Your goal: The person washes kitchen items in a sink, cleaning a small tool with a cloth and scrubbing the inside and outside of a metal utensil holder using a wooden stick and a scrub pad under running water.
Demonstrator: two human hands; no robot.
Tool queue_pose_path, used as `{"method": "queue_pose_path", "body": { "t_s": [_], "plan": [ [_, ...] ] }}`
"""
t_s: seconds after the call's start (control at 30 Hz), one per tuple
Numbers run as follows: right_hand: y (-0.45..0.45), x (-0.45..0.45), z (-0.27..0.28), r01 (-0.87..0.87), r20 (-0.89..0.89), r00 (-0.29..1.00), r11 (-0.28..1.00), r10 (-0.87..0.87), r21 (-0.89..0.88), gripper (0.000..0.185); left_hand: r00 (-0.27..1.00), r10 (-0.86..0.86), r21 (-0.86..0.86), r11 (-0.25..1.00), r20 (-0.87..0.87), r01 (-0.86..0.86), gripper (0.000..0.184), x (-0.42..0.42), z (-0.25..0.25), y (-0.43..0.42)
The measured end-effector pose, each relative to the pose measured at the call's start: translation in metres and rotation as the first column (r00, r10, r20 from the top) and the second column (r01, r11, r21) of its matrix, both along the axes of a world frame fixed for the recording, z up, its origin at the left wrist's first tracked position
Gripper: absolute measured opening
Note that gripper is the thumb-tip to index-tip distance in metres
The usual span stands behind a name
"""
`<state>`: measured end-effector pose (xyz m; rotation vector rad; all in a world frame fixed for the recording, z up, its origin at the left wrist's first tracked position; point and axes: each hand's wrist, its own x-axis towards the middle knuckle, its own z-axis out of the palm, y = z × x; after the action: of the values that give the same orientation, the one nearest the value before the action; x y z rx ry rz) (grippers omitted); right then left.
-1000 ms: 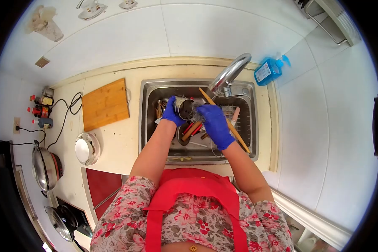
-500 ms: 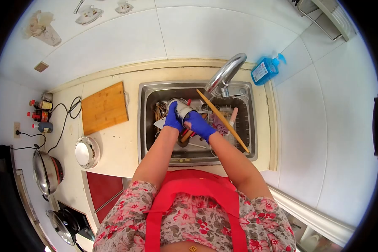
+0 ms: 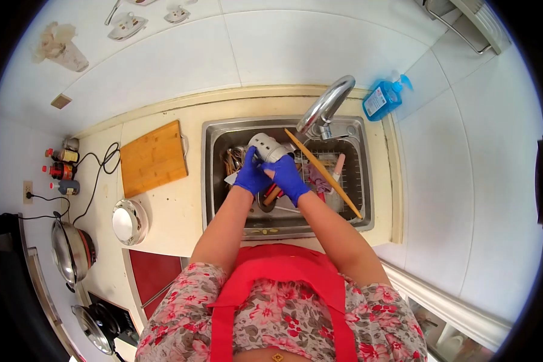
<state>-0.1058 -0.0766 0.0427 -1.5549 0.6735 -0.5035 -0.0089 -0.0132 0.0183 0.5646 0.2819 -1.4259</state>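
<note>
Both hands wear blue gloves and hold a metal canister [image 3: 266, 148] with holes, tilted over the sink [image 3: 247, 231]. My left hand [image 3: 252, 174] grips its lower left side, fingers closed. On the right side, my right hand [image 3: 286, 176] is wrapped round the canister's lower end; part of its palm side shows. Beneath them lie red-handled and wooden-handled utensils, partly hidden by the gloves. A long wooden rolling pin [image 3: 324, 174] slants across a wire rack [image 3: 351, 175] in the sink's right part. Near it are a purple cloth [image 3: 317, 180] and a pink-handled tool [image 3: 339, 164].
The faucet [image 3: 329, 105] arches over the sink's back edge, with a blue soap bottle [image 3: 382, 101] to its right. Left of the sink are a cutting board [image 3: 154, 158], stacked bowls [image 3: 129, 222], bottles [image 3: 60, 171], a black cord [image 3: 98, 163] and a lidded pot [image 3: 69, 250].
The canister has turned from lying sideways to having its holed end up and away. My right hand has come from the right to the canister, and the mesh scrubber seen earlier is out of sight.
</note>
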Motion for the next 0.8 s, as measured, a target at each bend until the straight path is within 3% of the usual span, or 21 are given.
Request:
{"method": "queue_pose_path", "body": {
  "t_s": [0.03,0.07,0.1,0.2,0.27,0.33,0.37,0.4,0.43,0.47,0.5,0.53,0.57,0.6,0.67,0.7,0.73,0.8],
  "plan": [
    [0.000,-0.002,0.003,-0.102,-0.126,0.990,0.941,0.064,-0.323,0.035,0.998,-0.054,0.010,0.998,-0.039,0.055,0.069,0.006,0.012,0.002],
    [0.002,-0.004,0.010,-0.225,-0.263,0.962,0.775,0.078,-0.591,0.039,0.998,-0.054,0.014,0.998,-0.040,0.055,0.069,0.008,0.021,0.000],
    [-0.002,0.003,0.016,-0.201,-0.061,0.975,0.723,0.215,-0.661,0.049,0.997,-0.068,0.065,0.995,-0.024,0.069,0.067,0.007,0.030,-0.002],
    [-0.004,0.006,-0.002,-0.195,-0.069,0.976,0.688,0.207,-0.699,0.052,0.997,-0.071,0.110,0.992,0.039,0.067,0.056,0.004,0.027,-0.010],
    [-0.002,0.004,-0.006,-0.235,-0.142,0.971,0.668,0.191,-0.706,0.055,0.996,-0.015,0.103,0.995,0.089,0.005,0.051,0.000,0.024,-0.012],
    [0.001,0.000,-0.011,-0.362,-0.353,0.921,0.689,0.162,-0.628,0.050,0.998,-0.004,0.087,0.996,0.064,-0.002,0.049,-0.001,0.021,-0.012],
    [-0.003,-0.001,-0.011,-0.362,-0.355,0.921,0.688,0.160,-0.629,0.050,0.999,0.011,0.071,0.997,0.042,-0.014,0.047,-0.001,0.020,-0.012],
    [-0.008,-0.001,-0.011,-0.286,-0.136,0.957,0.914,0.257,-0.286,0.044,0.999,0.010,0.070,0.997,0.043,-0.013,0.047,-0.003,0.018,-0.012],
    [-0.010,-0.001,-0.011,-0.257,0.106,0.964,0.958,0.244,0.129,0.038,0.999,0.048,0.004,0.999,-0.005,-0.048,0.047,-0.005,0.017,-0.010],
    [-0.008,0.002,-0.024,-0.258,0.107,0.964,0.957,0.245,0.130,0.038,0.995,0.084,-0.061,0.994,-0.056,-0.087,0.047,-0.007,0.013,-0.009],
    [-0.004,0.009,-0.038,-0.219,0.352,0.936,0.827,0.027,0.518,0.034,0.991,0.131,-0.051,0.990,0.011,-0.130,0.048,-0.006,0.000,-0.014],
    [-0.001,0.011,-0.049,-0.265,0.460,0.846,0.534,-0.271,0.803,0.031,0.991,0.132,-0.051,0.990,0.011,-0.131,0.048,-0.008,0.000,-0.013],
    [0.004,0.006,-0.023,-0.169,0.430,0.899,0.838,-0.085,0.519,0.032,0.990,0.139,-0.055,0.989,-0.014,-0.139,0.048,-0.010,0.000,-0.011],
    [0.009,0.001,0.006,-0.040,0.300,0.954,0.989,-0.004,0.141,0.034,0.989,0.143,-0.059,0.988,-0.037,-0.145,0.047,-0.010,0.002,-0.011],
    [0.012,0.005,0.015,-0.063,0.250,0.967,0.907,-0.047,0.416,0.041,0.992,0.125,-0.094,0.987,-0.023,-0.127,0.046,-0.003,0.005,-0.012],
    [0.015,-0.001,0.010,-0.089,0.151,0.985,0.996,0.088,0.000,0.050,0.990,0.133,-0.061,0.989,-0.044,-0.136,0.046,0.002,0.007,-0.011],
    [0.013,-0.008,0.012,-0.092,0.147,0.985,0.996,0.090,0.003,0.050,0.987,0.144,-0.025,0.989,-0.066,-0.146,0.045,0.004,0.007,-0.009],
    [0.005,-0.013,0.017,-0.393,-0.147,0.920,0.842,0.364,-0.371,0.056,0.987,0.163,0.030,0.986,0.009,-0.163,0.046,0.005,0.010,-0.010]
  ]
}}
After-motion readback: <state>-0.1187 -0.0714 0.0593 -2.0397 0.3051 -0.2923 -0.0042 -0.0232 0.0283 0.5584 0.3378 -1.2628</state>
